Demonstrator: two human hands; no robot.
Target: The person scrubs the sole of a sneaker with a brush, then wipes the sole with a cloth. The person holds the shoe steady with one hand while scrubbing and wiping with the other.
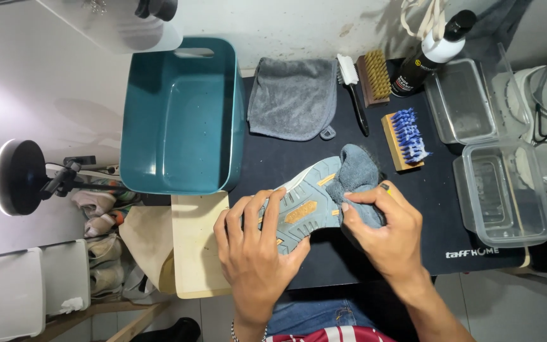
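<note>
Deep teal plastic tub (182, 117) sits at bench (425, 240) left edge, far side. Left hand (254, 244), grip wrapped around the heel end of a grey sneaker with orange sole inserts (308, 202), sole up, held above the bench near edge, about centre. Right hand (384, 221), grip pinching a crumpled blue-grey cloth (359, 174) against the sneaker's toe end. Folded grey microfibre towel (292, 98) and three brushes (375, 76) along the far edge. Two clear plastic containers (504, 193) at the right edge.
</note>
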